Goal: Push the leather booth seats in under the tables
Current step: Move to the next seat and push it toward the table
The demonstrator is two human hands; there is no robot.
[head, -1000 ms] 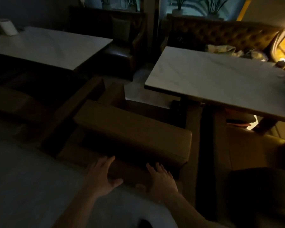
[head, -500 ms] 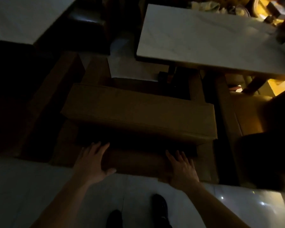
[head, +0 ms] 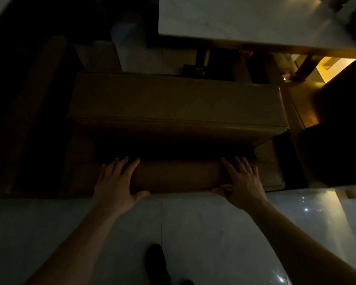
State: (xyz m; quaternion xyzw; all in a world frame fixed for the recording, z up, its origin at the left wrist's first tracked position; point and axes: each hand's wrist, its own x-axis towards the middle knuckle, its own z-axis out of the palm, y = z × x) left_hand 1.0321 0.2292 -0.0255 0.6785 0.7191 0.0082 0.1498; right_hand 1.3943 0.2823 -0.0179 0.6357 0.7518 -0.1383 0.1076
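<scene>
Both hands lie flat, fingers spread, on the near lower ledge of the leather booth seat (head: 173, 108) — left hand (head: 115, 179), right hand (head: 243, 182); the seat stands on the floor (head: 193, 223), short of the table (head: 245, 19); an uneven shove could skew it into the table's pedestal (head: 200, 58).

Brown leather booth seat (head: 173, 103) before pale table (head: 245, 17)
</scene>
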